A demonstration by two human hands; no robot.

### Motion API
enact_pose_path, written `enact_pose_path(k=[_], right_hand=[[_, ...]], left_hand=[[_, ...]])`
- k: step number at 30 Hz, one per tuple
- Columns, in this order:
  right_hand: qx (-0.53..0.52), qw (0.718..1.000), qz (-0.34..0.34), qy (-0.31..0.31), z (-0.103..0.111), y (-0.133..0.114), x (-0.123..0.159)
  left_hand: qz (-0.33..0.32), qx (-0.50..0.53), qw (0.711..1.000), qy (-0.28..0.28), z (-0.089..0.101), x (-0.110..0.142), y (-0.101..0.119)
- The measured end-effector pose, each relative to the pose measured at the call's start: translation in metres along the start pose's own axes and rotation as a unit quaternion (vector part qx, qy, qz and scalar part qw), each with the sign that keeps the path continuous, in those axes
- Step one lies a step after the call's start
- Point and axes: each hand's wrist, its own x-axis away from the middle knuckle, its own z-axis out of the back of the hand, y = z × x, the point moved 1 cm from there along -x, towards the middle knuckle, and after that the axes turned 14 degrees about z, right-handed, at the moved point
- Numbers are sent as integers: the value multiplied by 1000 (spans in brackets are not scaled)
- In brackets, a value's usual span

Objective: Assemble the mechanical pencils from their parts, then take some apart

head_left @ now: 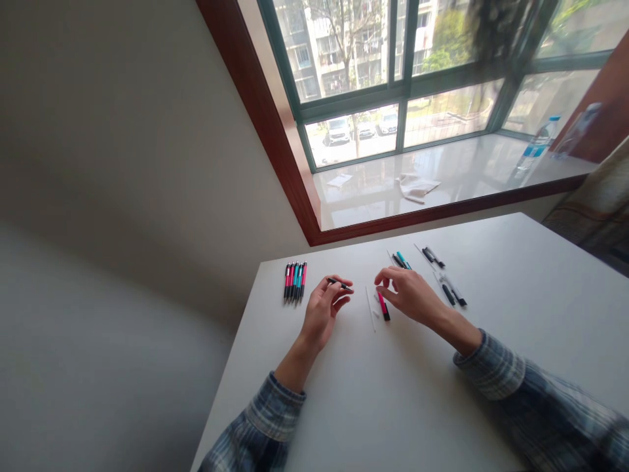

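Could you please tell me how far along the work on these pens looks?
The row of pens at the left looks done, each apparently whole. The left hand holds a black pen part, with the right hand near a pink barrel. Three clusters of loose parts farther right seem left to do.

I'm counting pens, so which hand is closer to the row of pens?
Left. The left hand is just to the right of the row of pens; the right hand is farther right, past the thin white stick.
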Motion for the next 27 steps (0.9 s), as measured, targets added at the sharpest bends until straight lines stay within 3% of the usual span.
enact_pose_path(k=[7, 12, 14, 17, 20, 23, 27], right_hand=[[27, 999, -7, -28, -2, -4, 1], [50, 997, -14, -50, -4, -7, 1], [62, 996, -20, -60, -6, -9, 1], [76, 994, -30, -71, -8, -11, 1], [85, 993, -39, -74, -5, -12, 0], [89, 993, -35, -75, -1, -12, -1], [79, 988, 11, -132, 1, -16, -2]], left_hand=[[62, 57, 996, -11, 5, -6, -5], [-1, -82, 996, 31, 5, -7, -5], [-47, -202, 976, 61, 3, -4, -3], [-100, -397, 905, 112, -4, 3, 0], [-121, -507, 844, 122, -8, 8, 0], [-125, -546, 823, 95, -9, 8, -2], [-128, -562, 813, 87, -7, 5, -4]])
